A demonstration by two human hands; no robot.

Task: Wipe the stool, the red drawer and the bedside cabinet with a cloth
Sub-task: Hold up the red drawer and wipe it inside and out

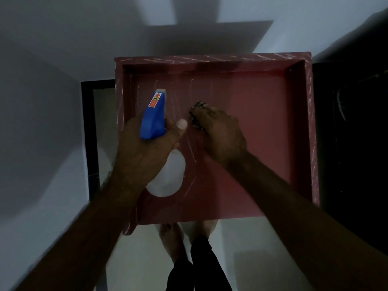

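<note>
Red drawer [262,133]: left grip [142,152] clamped on bottle [153,118], right grip [222,133] bunched round cloth [195,122]; dim light could leave corners unwiped.

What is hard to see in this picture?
Head view only.
1. Cloth: mostly hidden under the right hand; only a patterned edge shows.
2. Spray bottle: trigger hidden by the grip of the left hand.
3. Dark furniture at right: too dim to identify.
</note>
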